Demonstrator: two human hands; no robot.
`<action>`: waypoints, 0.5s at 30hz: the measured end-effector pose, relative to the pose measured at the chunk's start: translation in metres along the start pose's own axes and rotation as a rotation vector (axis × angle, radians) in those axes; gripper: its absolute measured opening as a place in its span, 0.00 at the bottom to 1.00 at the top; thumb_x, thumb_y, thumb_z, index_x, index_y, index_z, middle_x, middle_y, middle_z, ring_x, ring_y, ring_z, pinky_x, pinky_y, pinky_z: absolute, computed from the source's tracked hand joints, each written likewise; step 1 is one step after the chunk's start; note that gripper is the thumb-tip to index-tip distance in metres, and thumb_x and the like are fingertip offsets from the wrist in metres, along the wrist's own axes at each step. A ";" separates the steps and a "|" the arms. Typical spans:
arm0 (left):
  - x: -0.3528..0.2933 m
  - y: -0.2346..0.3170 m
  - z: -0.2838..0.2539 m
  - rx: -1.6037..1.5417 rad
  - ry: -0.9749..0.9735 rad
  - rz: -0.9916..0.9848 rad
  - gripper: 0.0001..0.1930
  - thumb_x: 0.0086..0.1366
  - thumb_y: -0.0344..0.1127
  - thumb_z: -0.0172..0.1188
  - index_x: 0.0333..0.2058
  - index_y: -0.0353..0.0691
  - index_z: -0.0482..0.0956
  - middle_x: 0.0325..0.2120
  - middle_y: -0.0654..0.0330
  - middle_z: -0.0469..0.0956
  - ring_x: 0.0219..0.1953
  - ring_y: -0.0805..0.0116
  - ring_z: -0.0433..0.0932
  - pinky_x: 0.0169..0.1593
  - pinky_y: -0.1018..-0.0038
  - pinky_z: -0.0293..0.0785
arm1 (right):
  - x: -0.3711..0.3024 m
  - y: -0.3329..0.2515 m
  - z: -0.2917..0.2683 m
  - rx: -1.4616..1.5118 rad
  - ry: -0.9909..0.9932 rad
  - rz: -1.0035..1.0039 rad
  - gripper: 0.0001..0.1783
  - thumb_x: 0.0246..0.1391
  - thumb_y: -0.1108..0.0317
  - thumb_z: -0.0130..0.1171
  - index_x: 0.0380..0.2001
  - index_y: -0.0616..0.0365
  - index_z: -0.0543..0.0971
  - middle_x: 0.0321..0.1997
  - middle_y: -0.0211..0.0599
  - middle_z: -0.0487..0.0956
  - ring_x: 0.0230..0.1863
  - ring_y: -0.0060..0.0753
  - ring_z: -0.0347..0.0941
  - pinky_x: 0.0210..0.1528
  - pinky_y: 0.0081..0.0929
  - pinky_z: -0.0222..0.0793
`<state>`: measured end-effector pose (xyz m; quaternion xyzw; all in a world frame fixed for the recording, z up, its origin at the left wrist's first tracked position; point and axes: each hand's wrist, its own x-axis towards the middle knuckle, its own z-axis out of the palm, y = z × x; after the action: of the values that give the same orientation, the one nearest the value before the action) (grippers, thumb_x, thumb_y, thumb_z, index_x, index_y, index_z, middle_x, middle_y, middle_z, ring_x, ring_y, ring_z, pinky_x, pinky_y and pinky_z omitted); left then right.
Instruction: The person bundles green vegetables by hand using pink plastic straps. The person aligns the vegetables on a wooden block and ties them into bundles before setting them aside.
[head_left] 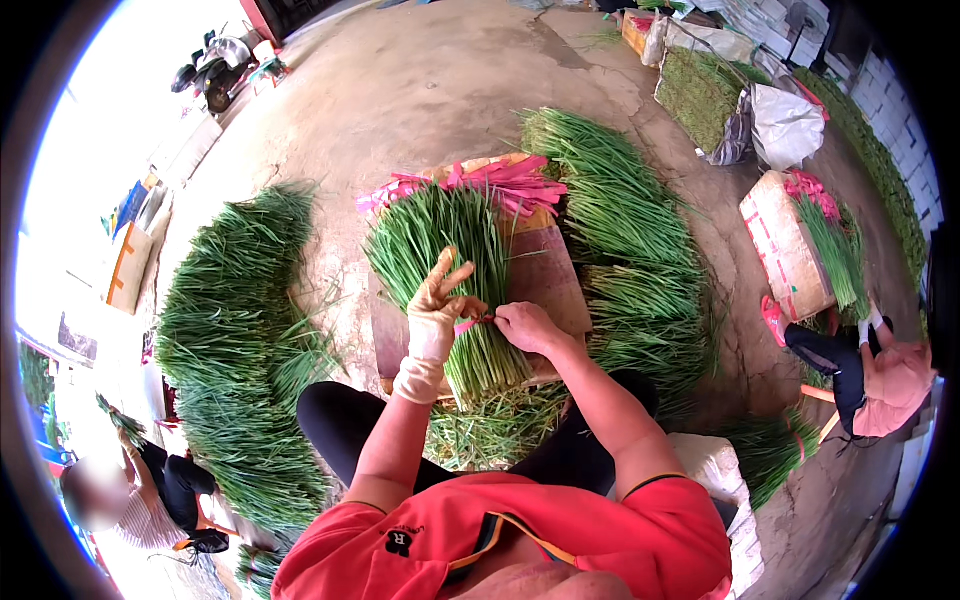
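Note:
A bundle of long green chives [440, 240] lies in front of me, leaf tips pointing away and pale stalk ends toward me. A thin pink ribbon [466, 326] crosses it near the stalk ends. My left hand [434, 312], in a pale glove, is over the bundle's left side; some fingers stretch up, while the thumb and a finger pinch at the ribbon. My bare right hand [524, 326] grips the ribbon at the bundle's right side, its fingertips closed together. Under the chives is a low, flat board [548, 270].
More pink ribbons [510, 184] lie at the board's far end. Heaps of chives flank me, left [225, 350] and right [625, 220]. Loose trimmings [495, 430] lie between my knees. Two people [885, 385] sit at the sides with chives; a box [785, 245] stands at right.

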<state>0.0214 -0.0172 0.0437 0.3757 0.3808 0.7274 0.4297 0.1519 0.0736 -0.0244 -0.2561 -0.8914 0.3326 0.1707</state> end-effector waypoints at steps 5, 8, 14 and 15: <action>-0.008 0.001 0.005 0.253 0.050 -0.124 0.29 0.47 0.11 0.42 0.50 0.39 0.61 0.47 0.54 0.64 0.30 0.71 0.74 0.31 0.80 0.72 | 0.003 -0.013 -0.012 0.100 -0.050 0.052 0.11 0.44 0.65 0.47 0.17 0.62 0.70 0.18 0.49 0.70 0.25 0.52 0.67 0.28 0.40 0.61; 0.003 -0.019 -0.016 -0.053 0.116 -0.171 0.31 0.47 0.11 0.43 0.52 0.41 0.57 0.48 0.54 0.61 0.27 0.70 0.74 0.31 0.78 0.72 | 0.001 -0.009 -0.008 0.042 0.004 0.008 0.11 0.43 0.65 0.48 0.17 0.61 0.71 0.18 0.50 0.70 0.25 0.51 0.68 0.26 0.40 0.62; 0.000 -0.018 -0.001 -0.097 0.118 -0.198 0.28 0.49 0.14 0.44 0.51 0.41 0.59 0.46 0.55 0.65 0.22 0.74 0.72 0.25 0.84 0.68 | -0.001 -0.016 -0.005 0.030 0.154 0.078 0.10 0.41 0.64 0.52 0.19 0.62 0.72 0.20 0.45 0.72 0.26 0.47 0.69 0.30 0.36 0.65; -0.005 -0.022 -0.010 -0.091 0.090 -0.163 0.28 0.49 0.14 0.44 0.51 0.41 0.59 0.46 0.56 0.65 0.24 0.75 0.72 0.27 0.85 0.68 | 0.001 -0.025 -0.010 0.054 0.211 0.090 0.10 0.41 0.65 0.53 0.19 0.62 0.73 0.20 0.44 0.73 0.26 0.46 0.70 0.31 0.36 0.65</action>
<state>0.0221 -0.0160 0.0189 0.2905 0.3955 0.7227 0.4866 0.1475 0.0628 0.0001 -0.3250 -0.8467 0.3350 0.2555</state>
